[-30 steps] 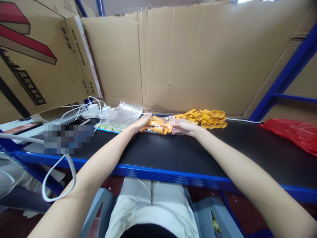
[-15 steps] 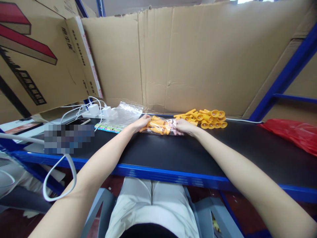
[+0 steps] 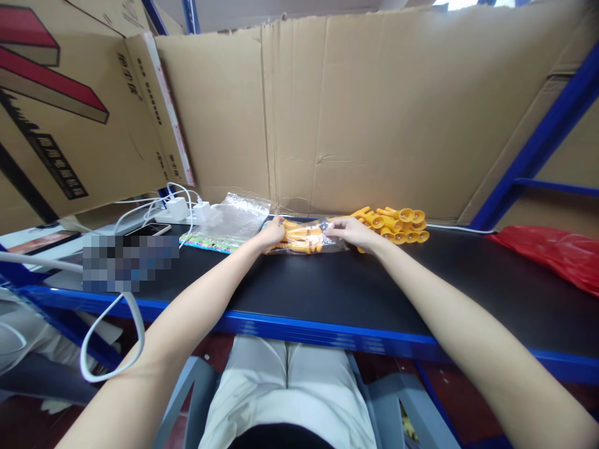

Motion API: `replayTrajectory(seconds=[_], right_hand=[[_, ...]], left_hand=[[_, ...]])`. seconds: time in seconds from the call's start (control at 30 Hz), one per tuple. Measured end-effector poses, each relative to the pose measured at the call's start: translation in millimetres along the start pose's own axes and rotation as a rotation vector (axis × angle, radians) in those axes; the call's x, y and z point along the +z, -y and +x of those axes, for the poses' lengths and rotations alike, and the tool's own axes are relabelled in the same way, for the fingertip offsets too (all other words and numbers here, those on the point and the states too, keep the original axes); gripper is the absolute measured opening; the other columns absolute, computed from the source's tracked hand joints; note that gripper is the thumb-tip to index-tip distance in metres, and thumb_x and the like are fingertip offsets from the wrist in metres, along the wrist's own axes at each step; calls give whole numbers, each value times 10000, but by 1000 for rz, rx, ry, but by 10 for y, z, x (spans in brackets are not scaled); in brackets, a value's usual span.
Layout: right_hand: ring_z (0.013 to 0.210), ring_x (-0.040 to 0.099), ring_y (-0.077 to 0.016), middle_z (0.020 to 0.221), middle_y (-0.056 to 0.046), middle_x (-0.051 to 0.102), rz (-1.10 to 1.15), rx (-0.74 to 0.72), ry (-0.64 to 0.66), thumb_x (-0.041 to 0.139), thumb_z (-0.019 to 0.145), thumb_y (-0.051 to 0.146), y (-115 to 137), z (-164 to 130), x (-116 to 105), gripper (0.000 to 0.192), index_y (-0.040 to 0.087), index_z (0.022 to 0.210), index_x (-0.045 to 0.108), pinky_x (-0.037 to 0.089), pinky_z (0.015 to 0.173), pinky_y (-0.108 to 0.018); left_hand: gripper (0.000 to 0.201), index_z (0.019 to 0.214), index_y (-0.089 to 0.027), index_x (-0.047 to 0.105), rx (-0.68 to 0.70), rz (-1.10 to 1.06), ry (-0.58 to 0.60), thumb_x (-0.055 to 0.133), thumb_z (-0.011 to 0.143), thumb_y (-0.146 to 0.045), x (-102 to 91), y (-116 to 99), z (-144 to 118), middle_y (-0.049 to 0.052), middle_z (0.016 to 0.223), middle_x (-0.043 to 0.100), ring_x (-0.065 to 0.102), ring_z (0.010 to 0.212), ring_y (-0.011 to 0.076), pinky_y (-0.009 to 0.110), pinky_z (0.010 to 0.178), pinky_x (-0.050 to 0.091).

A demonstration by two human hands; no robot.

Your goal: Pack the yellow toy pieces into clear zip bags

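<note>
A clear plastic bag (image 3: pixel 337 243) lies on the black tabletop with several yellow plastic pieces (image 3: pixel 302 237) inside it. At its left end my left hand (image 3: pixel 272 232) is closed on the bag, the fingers partly hidden. My right hand (image 3: pixel 349 231) pinches the bag's right end between thumb and fingers. Just beyond the right hand is a pile of loose yellow trumpet-shaped pieces (image 3: pixel 406 216), with several round open ends facing me.
Flat clear bags (image 3: pixel 243 215) with a colourful strip lie left of my left hand. White chargers (image 3: pixel 176 208) with cables, a phone (image 3: pixel 147 229) and a blurred patch are further left. Red plastic (image 3: pixel 552 252) lies at right. Cardboard (image 3: pixel 374 112) walls the back; a blue rail (image 3: pixel 327 329) edges the front.
My right hand has come out of the bag's right end, where its fingers were inside, and now pinches the film. The yellow pieces in the bag lie more evenly lengthwise.
</note>
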State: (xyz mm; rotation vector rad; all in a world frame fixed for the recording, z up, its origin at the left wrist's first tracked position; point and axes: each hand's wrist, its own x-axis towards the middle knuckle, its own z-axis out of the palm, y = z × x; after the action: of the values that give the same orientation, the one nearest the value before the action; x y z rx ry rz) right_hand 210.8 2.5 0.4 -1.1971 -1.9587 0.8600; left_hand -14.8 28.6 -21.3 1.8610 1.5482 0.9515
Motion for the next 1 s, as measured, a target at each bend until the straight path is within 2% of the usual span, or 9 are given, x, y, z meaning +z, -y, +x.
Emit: replayTrajectory(seconds=[0.1,0.17,0.3,0.4,0.5,0.67,0.77,0.87,1.0], right_hand=[[546,452,-89,592,9,531,-161,-36,-107,567,701,293,-21,19,8,162,160,613,539,360,532,-213],[605,487,-112,638,-12,562,-303,-76,-194,543,722,277,-43,43,-2,146,163,631,553,380,595,-236],[710,532,-158,742,-51,599,-607,-87,-347,519,753,286,-73,63,-36,150,169,671,564,391,692,-285],[768,556,-191,824,-91,608,-760,-14,-376,511,761,300,-55,46,-64,161,160,706,568,398,706,-299],[736,580,-219,747,-121,615,-812,168,-347,466,787,391,7,16,-104,292,135,709,585,416,657,-300],[513,575,-166,538,-100,598,-656,355,-143,393,797,531,107,-30,-158,508,136,536,576,437,537,-258],[457,562,-147,540,-102,613,-562,384,-125,403,797,518,108,-38,-140,497,136,529,572,446,492,-250],[483,576,-158,512,-101,604,-623,363,-141,426,801,476,70,-24,-99,464,139,516,570,464,535,-265],[509,581,-172,505,-92,593,-595,327,-148,441,804,464,-24,18,-64,454,140,513,568,472,566,-290]], left_hand=[[396,1111,-116,483,131,212,-43,370,732,-142,-53,-40,-22,164,1219,493,412,1167,243,379,982,292],[360,1052,-139,528,179,326,-10,377,726,-170,-88,-78,-47,147,1210,506,401,1170,261,408,986,276],[298,935,-181,583,163,450,124,353,750,-227,-129,-97,-73,101,1069,599,510,1034,272,440,937,311],[312,972,-181,568,194,464,124,342,773,-263,-133,-40,-48,95,1010,625,562,937,246,368,842,394],[312,1009,-165,549,224,485,58,372,777,-276,-127,29,-3,99,1014,626,574,908,221,307,789,417],[331,1060,-143,527,176,457,10,410,780,-277,-107,80,42,107,1011,628,582,887,203,279,765,422],[328,1053,-130,536,132,427,13,419,778,-266,-99,72,44,114,983,634,592,848,200,273,733,429],[315,1026,-125,555,105,421,1,423,768,-248,-122,60,44,117,960,640,597,824,201,269,709,433],[251,892,-146,611,108,508,-58,432,749,-248,-218,80,60,121,919,655,602,854,238,297,721,434]])
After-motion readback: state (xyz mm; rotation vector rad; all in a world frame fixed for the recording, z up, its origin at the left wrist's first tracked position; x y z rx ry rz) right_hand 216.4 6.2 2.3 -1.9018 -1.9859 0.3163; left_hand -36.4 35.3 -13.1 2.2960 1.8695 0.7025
